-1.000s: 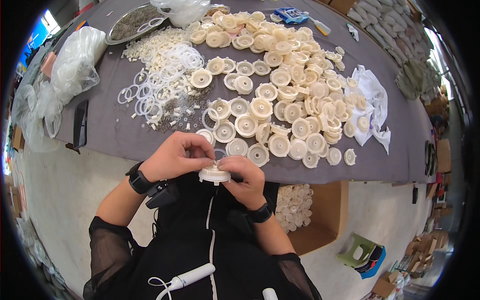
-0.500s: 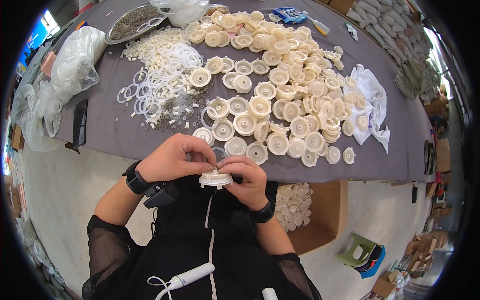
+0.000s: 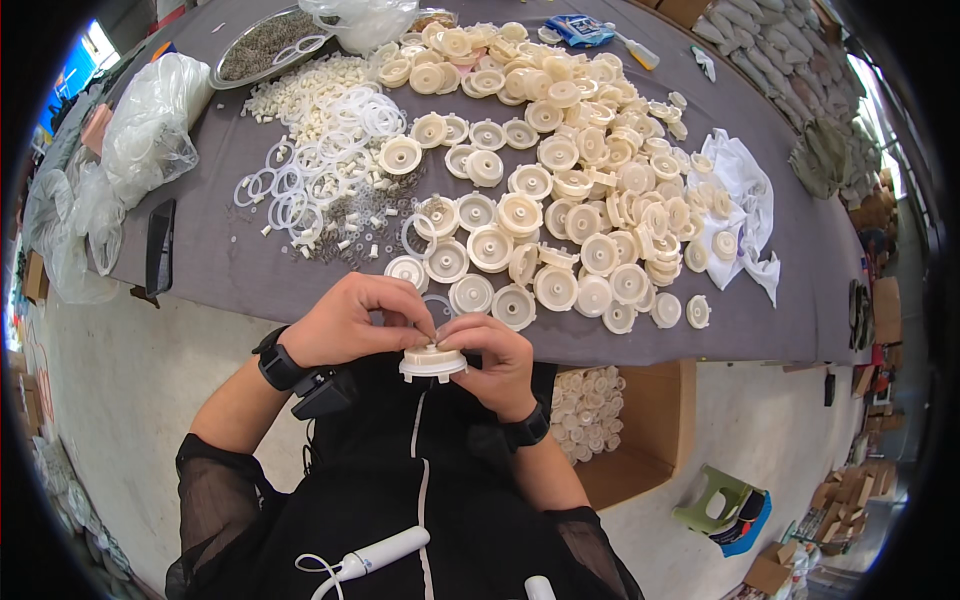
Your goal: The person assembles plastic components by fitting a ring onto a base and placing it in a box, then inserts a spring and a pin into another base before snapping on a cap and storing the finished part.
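Just off the table's near edge, a round cream plastic cap (image 3: 433, 363) with small tabs round its rim is held up level. My right hand (image 3: 495, 362) grips its right side, with thumb and fingertips near the top. Pinched fingers of my left hand (image 3: 362, 318) press together at the raised centre of the cap; whatever small piece they hold is hidden. Beyond my hands lie several more cream caps (image 3: 490, 248), many with the hollow side up. A clear ring (image 3: 418, 235) rests among them.
Clear rings (image 3: 290, 208), small white plugs (image 3: 310, 88) and a metal tray (image 3: 228, 72) of springs occupy the left of the grey-covered table (image 3: 330, 280). A phone (image 3: 160, 245) lies at its left edge. Below stands a box (image 3: 660, 440) of caps, near a green stool (image 3: 715, 500).
My hands and the cap have shifted very slightly downward, toward my body. The pinch at the cap's centre and the grip on its side stay the same.
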`<action>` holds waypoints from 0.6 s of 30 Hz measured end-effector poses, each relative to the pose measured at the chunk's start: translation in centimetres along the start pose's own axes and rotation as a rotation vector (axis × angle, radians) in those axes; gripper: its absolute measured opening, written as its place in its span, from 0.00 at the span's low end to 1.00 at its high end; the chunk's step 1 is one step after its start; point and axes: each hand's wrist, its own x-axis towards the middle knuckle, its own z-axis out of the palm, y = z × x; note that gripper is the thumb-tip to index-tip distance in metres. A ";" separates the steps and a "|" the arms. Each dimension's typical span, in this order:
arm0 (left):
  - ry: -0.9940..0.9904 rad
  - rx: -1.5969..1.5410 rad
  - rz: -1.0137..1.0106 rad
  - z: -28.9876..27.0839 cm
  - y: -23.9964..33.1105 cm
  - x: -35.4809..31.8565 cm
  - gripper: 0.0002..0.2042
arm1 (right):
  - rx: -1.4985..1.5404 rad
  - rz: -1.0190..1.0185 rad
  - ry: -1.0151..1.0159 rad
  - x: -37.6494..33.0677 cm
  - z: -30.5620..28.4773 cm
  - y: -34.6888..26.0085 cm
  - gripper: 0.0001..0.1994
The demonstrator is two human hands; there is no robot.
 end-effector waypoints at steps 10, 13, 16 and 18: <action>0.006 0.149 0.158 1.0 0.4 -1.1 0.19 | -0.376 -0.255 0.029 0.9 -0.3 -1.2 0.13; 0.026 0.146 0.114 1.2 0.0 -1.8 0.19 | -0.441 -0.283 0.005 0.9 -0.6 -1.5 0.13; 0.060 0.167 0.147 1.3 -0.3 -1.9 0.18 | -0.454 -0.310 0.029 0.9 -0.4 -1.4 0.14; 0.095 0.186 0.177 1.6 -0.6 -2.1 0.17 | -0.464 -0.317 0.036 0.8 -0.3 -1.6 0.14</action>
